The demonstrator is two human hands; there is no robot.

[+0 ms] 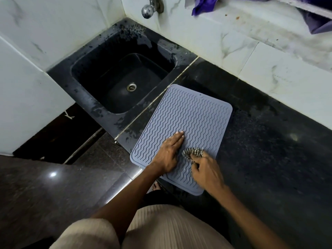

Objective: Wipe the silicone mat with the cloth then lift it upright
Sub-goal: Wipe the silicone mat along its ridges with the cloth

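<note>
Head view: you look down on a dark stone counter (269, 150) that runs along a white marbled tile wall (233, 51).
Sink: a black square basin (124, 76) is set in the counter to your left, with a metal drain (131, 86) at its bottom and a chrome tap (150, 8) on the wall above it.
Mat: your grey silicone mat (186, 123), ribbed in wavy lines, lies flat on the counter just right of the sink, turned at a slant; its near corner reaches past the counter's front edge.
Purple fabric: a crumpled piece (204, 4) sits on the ledge at upper right.
Left hand: your left hand (169, 153) lies palm down on the mat's near half, fingers straight and together, pressing it flat.
Right hand: your right hand (204, 169) is just beside the left, over the mat's near right part, fingers curled round the cloth; it is slightly blurred.
Cloth: a small bunched striped cloth (193, 152) pokes out ahead of your right fingers and touches the mat.
</note>
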